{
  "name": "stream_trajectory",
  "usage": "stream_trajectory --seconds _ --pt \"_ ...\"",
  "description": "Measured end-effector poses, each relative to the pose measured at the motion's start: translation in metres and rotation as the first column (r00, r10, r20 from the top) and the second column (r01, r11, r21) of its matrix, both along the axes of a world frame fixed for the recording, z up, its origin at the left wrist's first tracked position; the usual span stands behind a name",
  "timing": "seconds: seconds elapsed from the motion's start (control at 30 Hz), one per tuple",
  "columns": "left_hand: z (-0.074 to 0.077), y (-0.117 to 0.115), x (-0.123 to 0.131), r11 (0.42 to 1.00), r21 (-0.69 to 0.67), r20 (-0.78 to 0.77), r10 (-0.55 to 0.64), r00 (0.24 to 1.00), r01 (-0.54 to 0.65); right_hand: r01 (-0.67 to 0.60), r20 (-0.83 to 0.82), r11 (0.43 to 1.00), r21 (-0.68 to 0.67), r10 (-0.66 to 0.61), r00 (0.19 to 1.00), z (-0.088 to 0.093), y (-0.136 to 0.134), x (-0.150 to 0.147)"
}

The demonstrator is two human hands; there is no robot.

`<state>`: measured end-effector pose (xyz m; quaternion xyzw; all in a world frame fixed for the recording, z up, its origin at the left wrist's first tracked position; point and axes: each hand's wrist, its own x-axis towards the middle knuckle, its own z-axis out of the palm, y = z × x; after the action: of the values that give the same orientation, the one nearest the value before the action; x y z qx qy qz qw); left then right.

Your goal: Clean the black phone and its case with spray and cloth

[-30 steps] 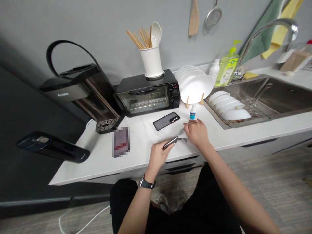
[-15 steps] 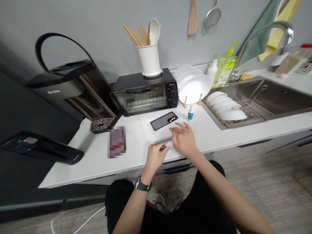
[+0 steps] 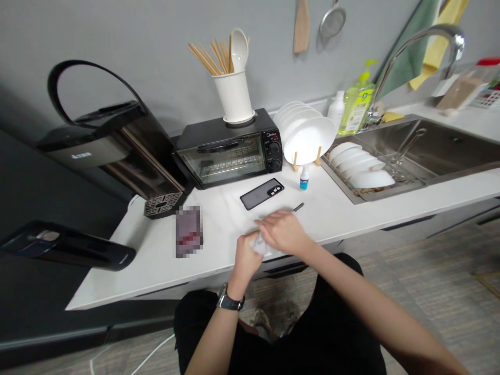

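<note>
My left hand (image 3: 247, 256) is closed around a crumpled white cloth or tissue (image 3: 258, 244) near the counter's front edge. Against it, my right hand (image 3: 283, 232) is closed too, its fingers gripping the same white piece. A short dark stick-like item (image 3: 299, 207) shows just beyond my right hand, seemingly on the counter. Behind the hands lies a black-edged phone case (image 3: 262, 194), camera cutouts toward the right. To its right stands a small white bottle (image 3: 304, 178) with a blue label.
A toaster oven (image 3: 230, 153) carries a white holder (image 3: 233, 96) of chopsticks and a spoon. At left stand a black drink machine (image 3: 128, 151) and a pixelated item (image 3: 189, 232). White plates (image 3: 308, 138) rest in a rack beside the sink (image 3: 449, 151).
My right hand has come down and left onto my left hand, its fingers closing on the white piece. The dark stick is now visible past it; the dark object in my left hand no longer shows.
</note>
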<state>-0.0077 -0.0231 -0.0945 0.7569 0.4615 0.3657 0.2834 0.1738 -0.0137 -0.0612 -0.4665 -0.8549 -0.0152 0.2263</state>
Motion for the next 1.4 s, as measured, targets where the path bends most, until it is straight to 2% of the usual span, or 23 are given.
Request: stream_trajectory --seconds 0.03,0.07,0.13,0.2,0.27,0.3,0.33,0.37,0.43,0.5,0.57,0.6,0.63,0.7,0.73,0.8,0.87,0.93,1.03,1.13,1.23,1.33,1.4 --pt "0.001 -0.001 0.000 1.000 -0.002 0.006 -0.008 1.000 0.008 0.147 -0.020 0.989 -0.024 -0.147 0.989 0.001 0.003 0.007" --pt "0.001 -0.001 0.001 1.000 -0.003 0.013 -0.017 1.000 0.017 0.233 -0.034 0.972 -0.024 -0.234 0.972 0.001 0.006 0.014" --pt "0.000 -0.002 0.002 1.000 0.004 0.022 -0.029 0.999 0.029 0.324 -0.063 0.946 -0.011 -0.324 0.944 0.002 0.008 0.017" --pt "-0.002 -0.001 0.001 1.000 0.018 0.020 -0.021 1.000 0.021 0.229 -0.073 0.973 0.032 -0.227 0.971 0.002 0.003 0.003" --pt "-0.005 0.001 0.000 1.000 0.027 0.012 -0.004 1.000 0.004 0.034 -0.041 0.998 0.060 -0.031 0.999 0.001 -0.003 -0.014" --pt "-0.005 0.001 -0.001 1.000 0.027 0.011 0.001 1.000 -0.002 -0.016 -0.021 0.998 0.053 0.017 1.000 0.001 -0.004 -0.018" --pt "-0.006 0.001 -0.001 1.000 0.025 0.011 0.006 1.000 -0.006 -0.009 -0.010 0.999 0.037 0.010 1.000 0.001 -0.003 -0.018" --pt "-0.005 0.000 -0.001 1.000 0.022 0.009 0.007 1.000 -0.007 0.052 -0.007 0.998 0.017 -0.052 0.999 0.001 0.001 -0.012" --pt "-0.004 -0.001 0.000 1.000 0.008 0.007 0.004 1.000 -0.004 0.307 -0.043 0.952 -0.011 -0.307 0.951 0.003 0.011 0.004" --pt "-0.003 -0.002 0.001 1.000 -0.009 0.009 -0.002 1.000 0.003 0.418 -0.063 0.908 -0.004 -0.418 0.906 0.005 0.017 0.011" --pt "-0.003 -0.001 0.001 1.000 -0.017 0.016 0.006 1.000 -0.006 0.344 -0.057 0.938 0.026 -0.343 0.938 0.008 0.011 -0.003" --pt "-0.005 -0.001 0.000 1.000 -0.015 0.022 0.017 1.000 -0.017 0.242 -0.042 0.969 0.043 -0.240 0.970 0.009 0.005 -0.015" --pt "-0.006 0.000 -0.001 1.000 -0.014 0.026 0.025 0.999 -0.024 0.087 -0.008 0.995 0.037 -0.087 0.996 0.009 -0.002 -0.027" --pt "-0.008 0.000 -0.003 1.000 -0.012 0.031 0.025 0.999 -0.025 -0.032 0.017 0.999 -0.004 0.033 0.999 0.010 -0.011 -0.043" --pt "-0.008 0.000 -0.004 1.000 -0.010 0.030 0.017 0.999 -0.017 -0.025 0.019 0.999 -0.024 0.026 0.999 0.009 -0.012 -0.042" --pt "-0.007 -0.002 -0.003 1.000 -0.002 0.044 0.005 0.999 -0.004 0.129 -0.026 0.991 -0.046 -0.130 0.991 0.007 -0.005 -0.023" --pt "-0.003 -0.007 0.003 0.999 0.003 0.098 0.040 0.994 -0.041 0.299 -0.123 0.952 -0.064 -0.305 0.944 0.003 0.006 0.006" --pt "0.002 -0.013 0.012 0.991 -0.004 0.197 0.135 0.971 -0.136 0.351 -0.230 0.931 -0.099 -0.365 0.902 -0.002 0.012 0.028" --pt "0.014 -0.020 0.027 0.974 -0.039 0.363 0.222 0.905 -0.223 0.276 -0.467 0.938 -0.212 -0.345 0.814 -0.010 0.009 0.034" --pt "0.027 -0.022 0.040 0.976 -0.090 0.499 0.216 0.839 -0.198 0.160 -0.662 0.932 -0.326 -0.346 0.665 -0.018 0.002 0.021" --pt "0.036 -0.020 0.046 0.975 -0.135 0.562 0.222 0.796 -0.177 0.077 -0.743 0.913 -0.400 -0.373 0.556 -0.023 0.000 0.009" --pt "0.042 -0.017 0.047 0.979 -0.101 0.516 0.204 0.832 -0.178 0.069 -0.757 0.894 -0.443 -0.414 0.505 -0.019 0.000 0.000" --pt "0.045 -0.014 0.047 0.984 -0.031 0.430 0.174 0.886 -0.178 0.036 -0.781 0.907 -0.420 -0.382 0.494 -0.006 -0.002 -0.007"
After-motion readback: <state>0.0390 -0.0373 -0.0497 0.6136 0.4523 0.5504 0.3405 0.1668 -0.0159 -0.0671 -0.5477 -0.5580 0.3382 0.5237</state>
